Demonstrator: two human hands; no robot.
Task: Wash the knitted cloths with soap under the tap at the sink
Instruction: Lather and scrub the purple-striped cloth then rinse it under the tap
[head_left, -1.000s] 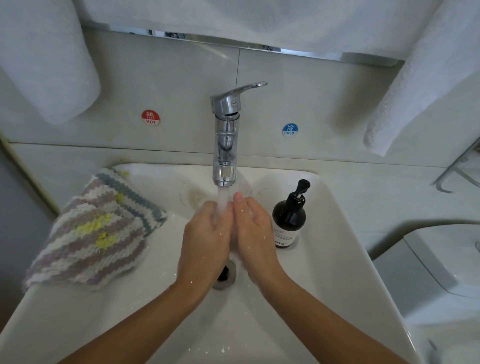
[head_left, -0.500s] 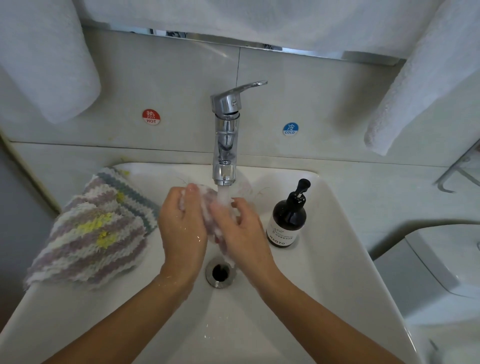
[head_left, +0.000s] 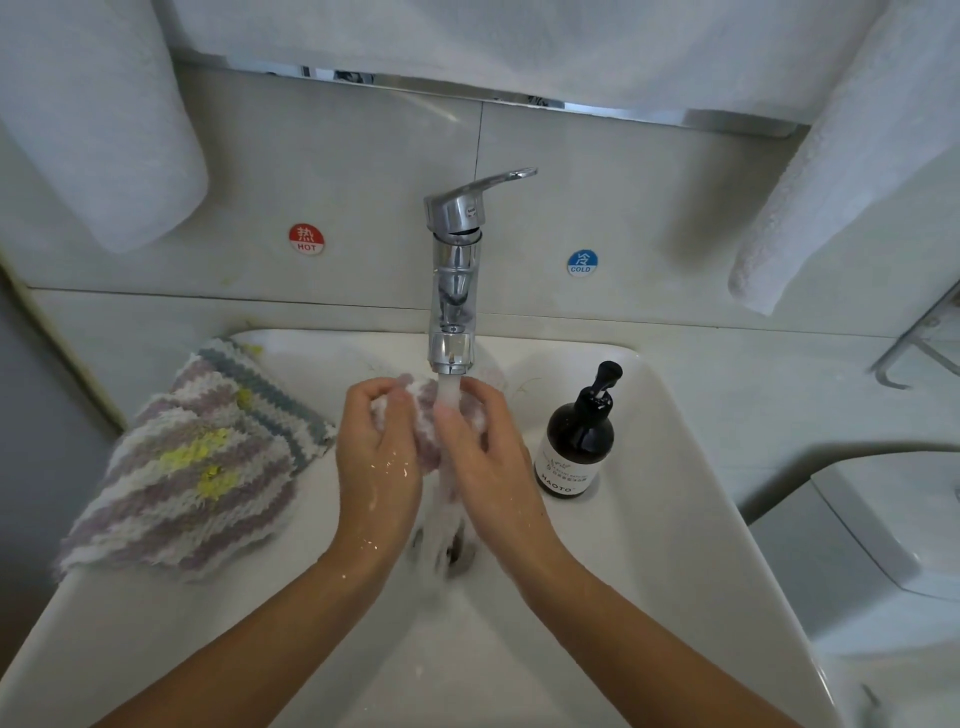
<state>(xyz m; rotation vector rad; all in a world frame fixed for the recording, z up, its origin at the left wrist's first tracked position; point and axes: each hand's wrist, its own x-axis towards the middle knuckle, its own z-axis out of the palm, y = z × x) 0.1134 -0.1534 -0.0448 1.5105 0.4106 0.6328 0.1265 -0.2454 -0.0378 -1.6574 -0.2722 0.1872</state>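
Note:
A bunched, wet pink-and-white knitted cloth (head_left: 423, 415) sits under the running chrome tap (head_left: 453, 291). My left hand (head_left: 376, 462) grips its left side and my right hand (head_left: 485, 457) grips its right side, fingers curled round it. Water streams down between my hands into the white sink (head_left: 675, 519). More striped knitted cloths (head_left: 192, 462), purple, white, grey and yellow, lie stacked on the sink's left rim. A dark soap pump bottle (head_left: 576, 436) stands on the right of the basin, just beside my right hand.
White towels hang at the top left (head_left: 93, 119) and top right (head_left: 841, 171). Hot (head_left: 306, 239) and cold (head_left: 582, 263) stickers mark the wall. A white toilet lid (head_left: 883, 535) lies at the right, with a metal rack (head_left: 914, 348) above it.
My hands, pressed together in the stream a second ago, have parted and risen toward the spout. The bunched cloth now shows between them, held higher under the water.

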